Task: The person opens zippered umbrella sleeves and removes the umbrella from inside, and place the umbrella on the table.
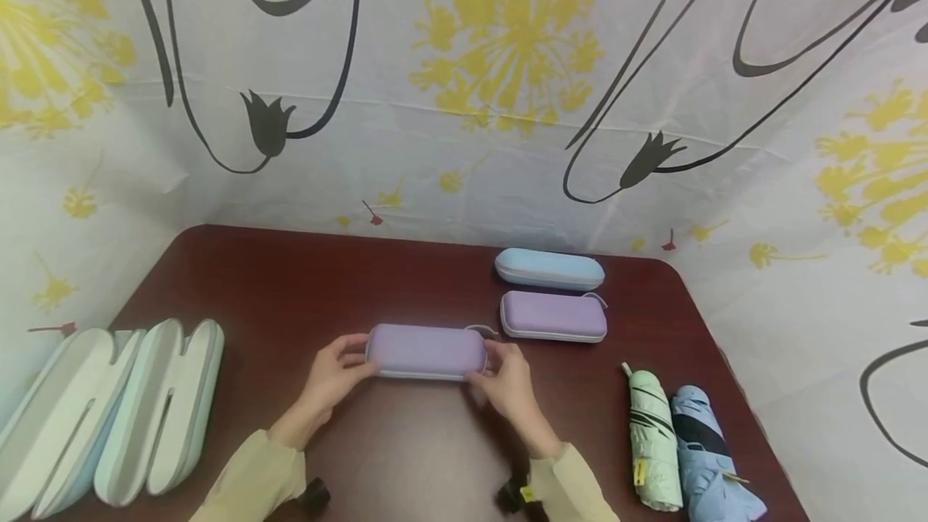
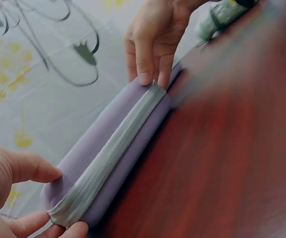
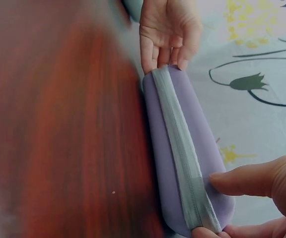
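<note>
Between both hands, a purple zip case lies lengthwise across the middle of the dark red table. My left hand grips its left end, with the thumb on the upper face and the fingers at the end. The right hand holds the other end in the same way. A pale grey zipper band runs along the side facing me, closed as far as the wrist views show. Whether the case rests fully on the table is hard to tell. Another purple case and a light blue case lie behind it to the right.
Two opened pale cases stand side by side at the left edge of the table. Near the right edge lie a folded green umbrella and a folded blue umbrella. A patterned cloth hangs around the table.
</note>
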A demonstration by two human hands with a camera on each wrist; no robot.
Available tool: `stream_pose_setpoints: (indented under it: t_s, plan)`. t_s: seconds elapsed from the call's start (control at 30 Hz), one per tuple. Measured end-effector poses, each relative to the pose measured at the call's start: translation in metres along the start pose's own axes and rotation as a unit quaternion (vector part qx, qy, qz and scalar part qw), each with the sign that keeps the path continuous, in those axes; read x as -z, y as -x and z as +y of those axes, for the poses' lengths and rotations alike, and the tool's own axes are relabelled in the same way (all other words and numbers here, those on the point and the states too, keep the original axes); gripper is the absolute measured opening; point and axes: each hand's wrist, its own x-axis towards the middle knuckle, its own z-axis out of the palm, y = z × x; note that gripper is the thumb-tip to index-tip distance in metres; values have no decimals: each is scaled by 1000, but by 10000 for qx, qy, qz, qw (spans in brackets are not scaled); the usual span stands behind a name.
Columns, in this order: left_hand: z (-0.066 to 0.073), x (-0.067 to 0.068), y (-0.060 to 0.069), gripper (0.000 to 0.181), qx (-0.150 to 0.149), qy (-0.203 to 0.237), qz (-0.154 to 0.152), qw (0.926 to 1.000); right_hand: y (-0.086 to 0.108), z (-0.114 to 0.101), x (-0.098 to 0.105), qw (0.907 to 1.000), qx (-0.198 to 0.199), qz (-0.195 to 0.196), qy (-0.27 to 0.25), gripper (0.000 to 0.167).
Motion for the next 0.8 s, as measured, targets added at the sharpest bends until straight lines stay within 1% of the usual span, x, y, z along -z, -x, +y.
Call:
stream_pose_setpoints:
  t_s: [0.13, 0.2, 0.33, 0.43, 0.5, 0.6, 0.73, 0.8]
  plan:
    - [-1, -2, 16, 50, -8, 5, -23, 10000, 14, 1, 6, 9999, -2, -96, -129, 52]
    - [-2, -4, 22, 50, -26, 19, -9, 10000, 19, 1, 9, 9999, -10, -116, -103, 51]
    - [-3, -9, 32, 51, 32, 10, 22, 10000, 29, 1, 13, 9996, -41, -145, -227, 50]
    - [-3, -11, 38, 52, 88, -10, 18, 10000, 37, 0, 16, 9987, -59, -195, -464, 51]
    - [-3, -11, 43, 53, 111, 2, 6, 9999, 42, 0, 18, 9979, -82, -244, -599, 52]
    - [-2, -12, 48, 55, 112, -30, -45, 9999, 47, 2, 20, 9973, -45, -317, -662, 51]
    - [-2, -8, 50, 65, -130, -96, -215, 9996, 48, 8, 29, 9957, 202, -598, -679, 50]
    - [-2, -5, 47, 69, -403, -253, -379, 9982, 45, 12, 36, 9935, 304, -834, -716, 46]
